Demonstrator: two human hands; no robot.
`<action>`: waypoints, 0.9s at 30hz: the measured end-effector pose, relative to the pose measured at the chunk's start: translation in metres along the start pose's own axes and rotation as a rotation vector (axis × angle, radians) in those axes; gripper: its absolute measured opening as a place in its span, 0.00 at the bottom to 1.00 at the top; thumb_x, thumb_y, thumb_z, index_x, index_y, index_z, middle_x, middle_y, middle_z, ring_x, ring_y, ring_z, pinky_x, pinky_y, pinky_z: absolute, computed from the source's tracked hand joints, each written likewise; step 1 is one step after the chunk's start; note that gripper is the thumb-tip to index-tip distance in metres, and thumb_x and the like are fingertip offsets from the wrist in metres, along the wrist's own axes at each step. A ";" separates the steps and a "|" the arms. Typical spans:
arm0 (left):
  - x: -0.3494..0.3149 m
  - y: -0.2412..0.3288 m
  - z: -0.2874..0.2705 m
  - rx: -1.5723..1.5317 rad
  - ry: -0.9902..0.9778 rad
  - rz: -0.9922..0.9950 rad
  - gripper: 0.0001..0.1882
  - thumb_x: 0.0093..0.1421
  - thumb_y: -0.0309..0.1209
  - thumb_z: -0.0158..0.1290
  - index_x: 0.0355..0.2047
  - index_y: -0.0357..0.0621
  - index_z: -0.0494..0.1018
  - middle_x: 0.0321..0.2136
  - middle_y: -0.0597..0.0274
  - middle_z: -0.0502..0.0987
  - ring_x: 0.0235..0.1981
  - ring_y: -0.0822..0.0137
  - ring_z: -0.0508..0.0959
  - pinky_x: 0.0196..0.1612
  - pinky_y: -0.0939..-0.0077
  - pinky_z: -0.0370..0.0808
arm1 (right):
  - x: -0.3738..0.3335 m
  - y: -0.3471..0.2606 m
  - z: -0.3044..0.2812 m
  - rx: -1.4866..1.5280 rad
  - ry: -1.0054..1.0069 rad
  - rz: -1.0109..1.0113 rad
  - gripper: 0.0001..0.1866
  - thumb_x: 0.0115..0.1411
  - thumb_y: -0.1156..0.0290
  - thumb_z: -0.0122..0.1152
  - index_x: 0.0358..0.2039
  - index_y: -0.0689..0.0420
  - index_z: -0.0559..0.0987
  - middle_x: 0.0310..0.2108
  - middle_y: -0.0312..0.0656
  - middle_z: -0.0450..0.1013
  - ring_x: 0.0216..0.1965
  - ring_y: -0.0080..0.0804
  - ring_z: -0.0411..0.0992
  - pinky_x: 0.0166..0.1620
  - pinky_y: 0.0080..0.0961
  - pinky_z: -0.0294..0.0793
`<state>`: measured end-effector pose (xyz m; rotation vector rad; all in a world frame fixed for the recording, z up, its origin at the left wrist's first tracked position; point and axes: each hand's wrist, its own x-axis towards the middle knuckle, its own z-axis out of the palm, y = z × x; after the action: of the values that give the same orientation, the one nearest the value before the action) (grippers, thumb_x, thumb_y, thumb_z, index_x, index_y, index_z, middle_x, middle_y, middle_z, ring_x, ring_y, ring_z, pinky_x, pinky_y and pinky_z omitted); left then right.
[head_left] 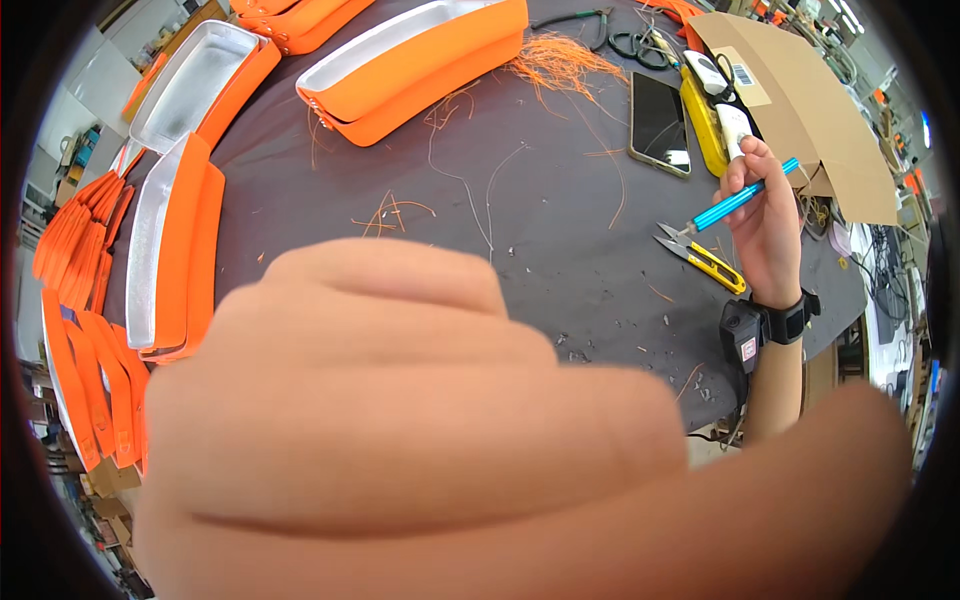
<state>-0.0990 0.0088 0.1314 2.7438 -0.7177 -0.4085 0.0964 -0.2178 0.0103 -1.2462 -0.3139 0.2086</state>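
Note:
My left hand is very close to the view, large and blurred, and covers the lower middle. Its fingers are curled together; whatever they hold, if anything, is hidden. Over the table's right side, my right hand grips a slim blue metallic pen-shaped tool, tilted with its silver end down to the left. Just below that end lie yellow-handled thread snips on the dark tabletop. A black strap with a small black device circles my right wrist.
Orange cases with silver lining stand along the far and left sides, beside stacked orange strips. A phone, black-handled scissors, tangled orange thread and a cardboard box lie far right. Thread scraps are scattered about.

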 end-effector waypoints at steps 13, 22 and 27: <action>0.014 0.029 -0.016 0.781 -0.433 -0.015 0.20 0.47 0.41 0.55 0.10 0.43 0.61 0.12 0.66 0.60 0.16 0.71 0.63 0.22 0.81 0.61 | 0.004 0.006 0.000 0.027 -0.017 0.024 0.08 0.59 0.68 0.43 0.35 0.58 0.68 0.19 0.35 0.66 0.16 0.17 0.61 0.21 0.15 0.64; 0.022 0.034 -0.021 0.886 -0.531 0.041 0.25 0.45 0.49 0.57 0.08 0.46 0.59 0.11 0.66 0.59 0.16 0.69 0.62 0.24 0.79 0.60 | -0.003 -0.005 -0.005 0.009 0.005 0.000 0.09 0.58 0.68 0.43 0.35 0.58 0.68 0.19 0.35 0.66 0.17 0.17 0.60 0.21 0.15 0.63; 0.023 0.026 -0.018 0.872 -0.553 0.051 0.28 0.44 0.53 0.57 0.06 0.48 0.58 0.11 0.65 0.58 0.16 0.68 0.62 0.25 0.78 0.60 | -0.004 -0.007 -0.008 0.021 -0.005 -0.009 0.09 0.58 0.67 0.43 0.36 0.59 0.68 0.19 0.35 0.66 0.17 0.16 0.60 0.22 0.15 0.64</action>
<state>-0.0850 -0.0213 0.1525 3.4123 -1.3601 -1.0854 0.0956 -0.2280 0.0138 -1.2236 -0.3211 0.2071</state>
